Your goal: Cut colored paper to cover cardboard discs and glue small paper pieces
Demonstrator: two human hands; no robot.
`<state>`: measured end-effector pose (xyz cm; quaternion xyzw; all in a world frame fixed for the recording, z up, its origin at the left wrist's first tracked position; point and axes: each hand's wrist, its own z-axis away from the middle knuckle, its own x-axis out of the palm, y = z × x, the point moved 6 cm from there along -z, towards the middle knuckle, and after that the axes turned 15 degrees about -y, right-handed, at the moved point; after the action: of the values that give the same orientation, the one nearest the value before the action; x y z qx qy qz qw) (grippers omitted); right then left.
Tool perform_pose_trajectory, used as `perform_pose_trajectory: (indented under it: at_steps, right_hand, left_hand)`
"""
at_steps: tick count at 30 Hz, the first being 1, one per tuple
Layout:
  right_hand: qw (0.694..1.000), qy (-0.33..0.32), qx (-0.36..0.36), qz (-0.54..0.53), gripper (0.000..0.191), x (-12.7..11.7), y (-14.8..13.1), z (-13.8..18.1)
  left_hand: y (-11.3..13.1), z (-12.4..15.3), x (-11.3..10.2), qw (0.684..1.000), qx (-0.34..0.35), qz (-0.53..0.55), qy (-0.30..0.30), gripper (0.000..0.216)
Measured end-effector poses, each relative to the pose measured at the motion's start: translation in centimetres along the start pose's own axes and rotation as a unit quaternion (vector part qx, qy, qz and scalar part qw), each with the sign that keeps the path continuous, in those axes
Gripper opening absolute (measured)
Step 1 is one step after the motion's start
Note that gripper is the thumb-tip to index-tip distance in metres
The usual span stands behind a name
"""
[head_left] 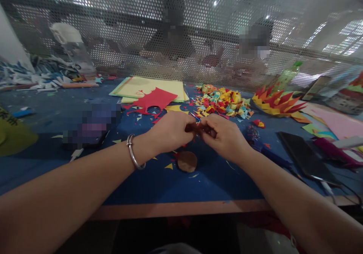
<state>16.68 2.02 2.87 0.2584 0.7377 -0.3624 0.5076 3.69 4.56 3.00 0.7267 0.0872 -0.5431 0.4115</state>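
My left hand [171, 131], with a silver bangle at the wrist, is closed in a pinch above the middle of the table. Against its fingertips, my right hand [224, 135] pinches too. Whatever lies between the fingers is too small and hidden to name; a thin, shiny tip shows just beyond them. Below the hands rests a round brown disc [187, 161] with a bit of red at its edge. Just past my left hand, a red paper sheet [155, 101] with curved cut-outs lies partly on a stack of pale yellow paper [159, 85]. Beyond my right hand is a heap of colourful folded paper pieces [224, 101].
Phones lie at left [93, 125] and right [306, 155], both cabled. A red-orange paper-petalled piece [278, 104], a green-capped bottle [287, 76] and a dark blue tool [269, 154] are at right. A perforated metal screen [124, 31] closes the back; people show behind it.
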Motion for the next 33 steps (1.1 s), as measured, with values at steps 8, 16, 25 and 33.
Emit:
perform_pose_trajectory:
  at_steps: [8, 16, 25, 33]
  right_hand:
    - [0.992, 0.105, -0.019, -0.066, 0.008, -1.6, -0.2, 0.9]
    - [0.987, 0.127, -0.017, -0.097, 0.008, -2.0, -0.3, 1.2]
    - [0.981, 0.127, -0.009, -0.143, 0.009, -2.2, -0.1, 1.2]
    - [0.979, 0.112, -0.011, -0.170, 0.009, -2.0, 0.1, 1.2]
  left_hand:
    - [-0.3, 0.8, -1.6, 0.995, 0.040, 0.025, 0.090, 0.021]
    - [-0.2, 0.9, -1.5, 0.992, 0.070, -0.007, 0.104, 0.022]
    - [0.3, 1.2, -1.4, 0.988, 0.102, -0.035, 0.115, 0.021]
    - [0.6, 1.3, -1.5, 0.985, 0.113, 0.004, 0.131, 0.020]
